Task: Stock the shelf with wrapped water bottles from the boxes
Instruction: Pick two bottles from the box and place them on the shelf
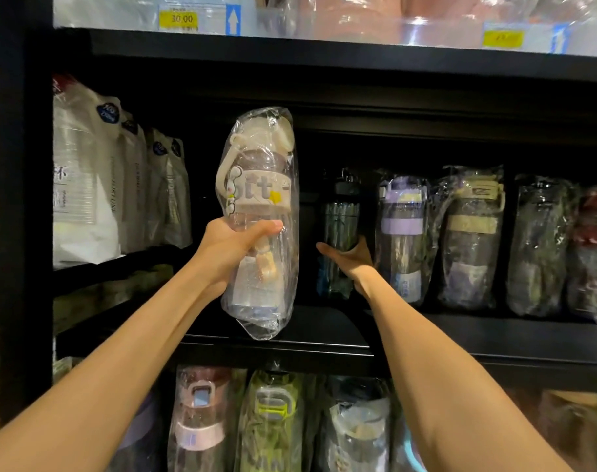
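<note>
My left hand (232, 248) grips a clear water bottle with a cream lid and strap, wrapped in plastic (259, 199), upright in front of the middle shelf (324, 330). My right hand (350, 257) reaches into the shelf and holds the lower part of a dark wrapped bottle (341, 219) that stands there; thumb on its left, fingers hidden behind it. To the right stand a purple-lidded wrapped bottle (401, 233) and a beige-banded one (469, 240).
More wrapped bottles (542, 247) fill the shelf's right end. White packs of cups (86, 185) sit on the left shelf. The lower shelf holds several wrapped bottles (273, 420). Price tags (183, 18) hang on the top shelf. A gap lies behind the held bottle.
</note>
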Demonstrator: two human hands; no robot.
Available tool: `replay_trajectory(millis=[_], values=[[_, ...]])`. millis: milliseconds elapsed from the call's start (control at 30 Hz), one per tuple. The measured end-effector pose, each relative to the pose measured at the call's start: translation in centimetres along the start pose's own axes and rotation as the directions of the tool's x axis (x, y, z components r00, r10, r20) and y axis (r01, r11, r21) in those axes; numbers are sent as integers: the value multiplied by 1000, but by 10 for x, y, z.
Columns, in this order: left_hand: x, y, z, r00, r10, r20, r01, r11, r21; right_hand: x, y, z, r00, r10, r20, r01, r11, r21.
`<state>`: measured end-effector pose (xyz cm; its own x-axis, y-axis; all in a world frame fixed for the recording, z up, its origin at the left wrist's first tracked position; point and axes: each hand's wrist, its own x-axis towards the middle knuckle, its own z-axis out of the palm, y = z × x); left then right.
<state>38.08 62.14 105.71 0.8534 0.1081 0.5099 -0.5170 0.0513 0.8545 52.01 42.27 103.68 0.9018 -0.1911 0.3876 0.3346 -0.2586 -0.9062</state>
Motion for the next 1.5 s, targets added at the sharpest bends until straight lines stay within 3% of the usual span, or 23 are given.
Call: replay_trajectory(millis=[900, 1067, 1333, 1400, 1500], values=[[-6, 12, 0, 1000, 15, -9, -15, 1000, -21, 6, 13, 7, 998, -56, -34, 57, 998, 36], [-9, 16, 1, 1000, 11, -11, -12, 1000, -20, 4, 16, 2, 1000, -5, -20, 3, 996, -92], [-14, 19, -4, 1000, 8, -23, -8, 1000, 7, -4, 15, 1, 996, -27, -79, 17, 993, -121], [-12, 20, -3, 1000, 10, -22, -10, 1000, 10, -11, 17, 1, 997, -38, -61, 25, 979, -204], [-10, 21, -1, 999, 25, -28, -25, 1000, 15, -32, 12, 1, 999, -47, -2, 40, 880, -474]])
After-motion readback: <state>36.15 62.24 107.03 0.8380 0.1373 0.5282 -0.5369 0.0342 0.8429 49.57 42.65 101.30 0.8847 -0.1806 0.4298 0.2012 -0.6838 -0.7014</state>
